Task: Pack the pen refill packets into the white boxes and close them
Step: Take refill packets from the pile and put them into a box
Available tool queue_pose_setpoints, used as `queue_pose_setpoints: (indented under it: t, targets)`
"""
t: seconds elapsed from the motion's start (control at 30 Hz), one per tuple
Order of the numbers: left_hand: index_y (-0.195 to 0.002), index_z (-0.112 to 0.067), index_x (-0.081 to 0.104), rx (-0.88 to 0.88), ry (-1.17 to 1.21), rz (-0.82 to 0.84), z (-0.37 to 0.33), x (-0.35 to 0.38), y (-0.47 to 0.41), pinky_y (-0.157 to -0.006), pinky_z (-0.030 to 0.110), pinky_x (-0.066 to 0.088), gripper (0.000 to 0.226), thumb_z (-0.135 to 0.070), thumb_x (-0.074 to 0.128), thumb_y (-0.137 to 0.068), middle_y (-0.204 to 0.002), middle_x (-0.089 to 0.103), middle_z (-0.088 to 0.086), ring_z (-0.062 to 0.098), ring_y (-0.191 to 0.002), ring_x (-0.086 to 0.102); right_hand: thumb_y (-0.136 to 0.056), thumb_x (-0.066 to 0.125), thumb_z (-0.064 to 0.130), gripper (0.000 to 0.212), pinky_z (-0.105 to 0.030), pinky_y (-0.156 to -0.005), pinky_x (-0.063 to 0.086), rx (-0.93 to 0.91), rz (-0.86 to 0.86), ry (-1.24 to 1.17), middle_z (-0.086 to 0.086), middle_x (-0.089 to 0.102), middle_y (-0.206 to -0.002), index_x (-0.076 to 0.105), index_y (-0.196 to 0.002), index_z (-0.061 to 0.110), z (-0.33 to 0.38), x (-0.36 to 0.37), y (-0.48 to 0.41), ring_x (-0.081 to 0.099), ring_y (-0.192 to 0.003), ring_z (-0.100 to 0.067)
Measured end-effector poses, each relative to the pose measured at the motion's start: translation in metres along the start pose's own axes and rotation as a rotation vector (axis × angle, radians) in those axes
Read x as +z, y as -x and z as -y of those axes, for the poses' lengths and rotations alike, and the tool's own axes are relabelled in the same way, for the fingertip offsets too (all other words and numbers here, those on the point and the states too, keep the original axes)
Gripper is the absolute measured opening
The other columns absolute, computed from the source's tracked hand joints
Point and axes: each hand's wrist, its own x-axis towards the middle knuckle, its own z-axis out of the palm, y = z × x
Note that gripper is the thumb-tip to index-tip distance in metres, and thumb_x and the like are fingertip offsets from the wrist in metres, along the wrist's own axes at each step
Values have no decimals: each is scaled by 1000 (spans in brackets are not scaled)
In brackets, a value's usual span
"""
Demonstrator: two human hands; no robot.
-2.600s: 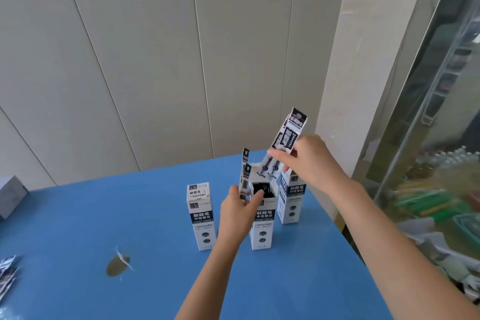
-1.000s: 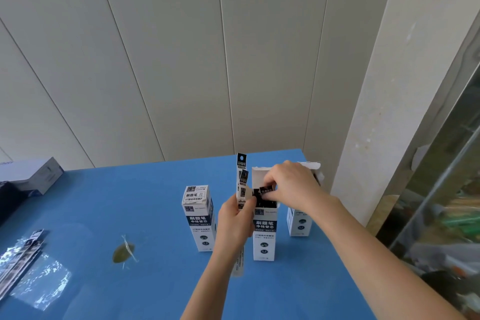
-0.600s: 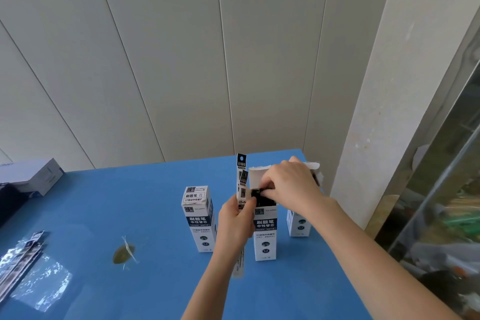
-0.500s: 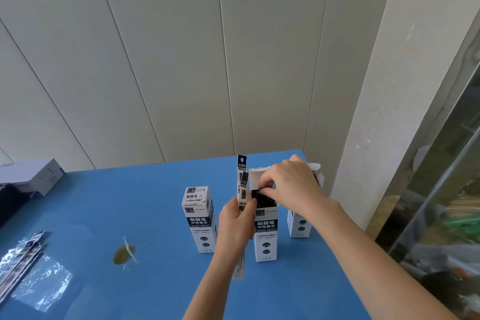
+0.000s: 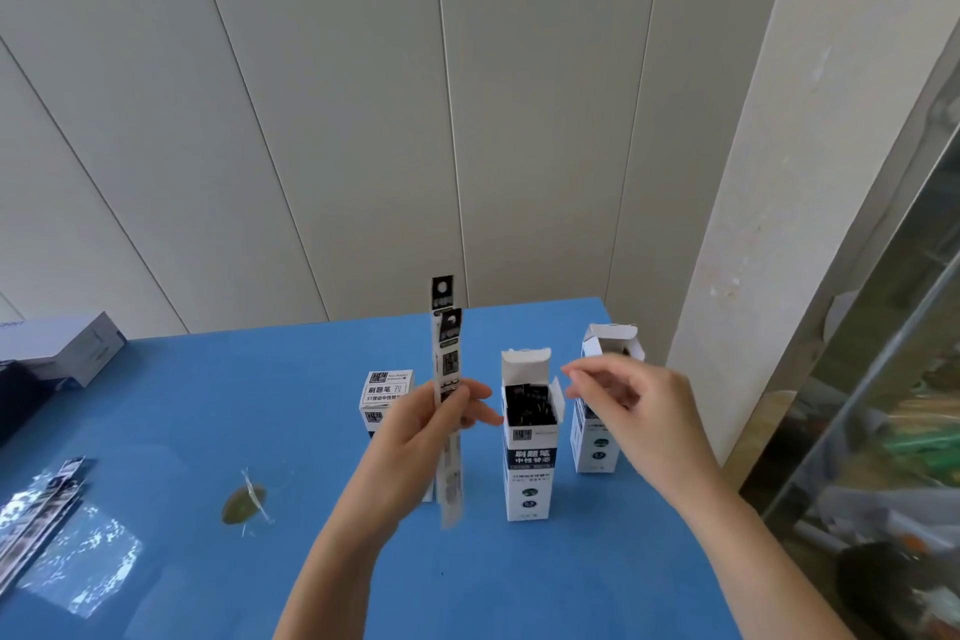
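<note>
My left hand (image 5: 415, 426) has fingers clamped on two packets (image 5: 445, 369) held upright, just left of the middle box (image 5: 530, 468), which stands open on the tabletop (image 5: 208, 405), dark packets inside. My right hand (image 5: 644, 411) hovers by its side flap, fingers apart, holding nothing, in front of the right box (image 5: 597, 442), open too; the left box (image 5: 387, 392) is closed.
</note>
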Motion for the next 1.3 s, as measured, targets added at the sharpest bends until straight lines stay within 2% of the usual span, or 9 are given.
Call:
queue_pose_setpoints:
  t: [0.07,0.2,0.3,0.37,0.47,0.67,0.93,1.2,1.3]
  targets:
    - [-97,-21,67,52,-113,11,-6,-5,-1,-79,7,41,27,-28,41,-94,-92,69,-7,-1,-87,58,-85,64,15,14,-19,-66,51,73,33,-10,7,71,-66,70,-79,27,-10,1,14,66,-64,-1]
    - [-95,-29,67,184,-254,-36,-22,-7,-6,-64,9,35,32,-43,39,-85,-73,41,-6,2,-64,41,-82,67,23,15,-14,-65,46,222,232,164,13,69,-80,61,-89,35,-38,16,24,60,-67,-2]
    - [-95,-25,66,270,-255,-55,-35,-2,-13,-58,13,41,22,-30,45,-91,-69,54,-12,4,-60,47,-72,77,32,57,-10,-74,43,281,372,98,18,56,-115,47,-120,31,-56,33,17,55,-96,1]
    - [-93,-24,67,304,-225,-73,-41,2,-20,-66,18,49,15,-22,52,-91,-89,67,-8,6,-74,60,-67,81,33,77,-15,-91,40,277,428,9,19,49,-127,39,-130,35,-59,43,10,48,-114,-1]
    - [-88,-20,68,337,-147,-67,-44,8,-30,-71,16,53,11,-13,59,-88,-99,69,-1,1,-85,65,-67,81,33,59,-26,-99,42,243,464,27,26,55,-113,42,-108,49,-58,51,4,50,-113,0]
    - [-87,-9,71,391,-207,-90,-34,7,-39,-70,16,55,9,-10,62,-85,-90,69,-9,-1,-84,67,-69,81,26,49,-37,-92,51,247,441,16,17,67,-96,52,-108,31,-59,52,-1,60,-100,-3]
    - [-91,-9,72,383,-322,-23,-9,4,-44,-73,11,51,10,-8,65,-83,-87,67,-17,-6,-85,66,-68,81,21,48,-35,-92,52,266,431,-22,20,65,-94,48,-94,44,-62,51,-4,59,-99,-1]
    - [-91,-11,74,362,-550,144,-22,-5,-55,-80,16,51,12,-16,70,-81,-87,69,-13,5,-86,65,-67,82,23,51,-32,-88,53,255,437,-4,12,69,-99,56,-111,22,-63,54,-5,60,-98,0]
    - [-87,-11,73,384,-683,194,-17,3,-63,-81,29,52,15,-23,72,-79,-88,72,-2,13,-82,66,-67,82,22,50,-30,-88,52,257,438,-4,11,69,-100,56,-111,23,-64,54,-6,60,-97,0]
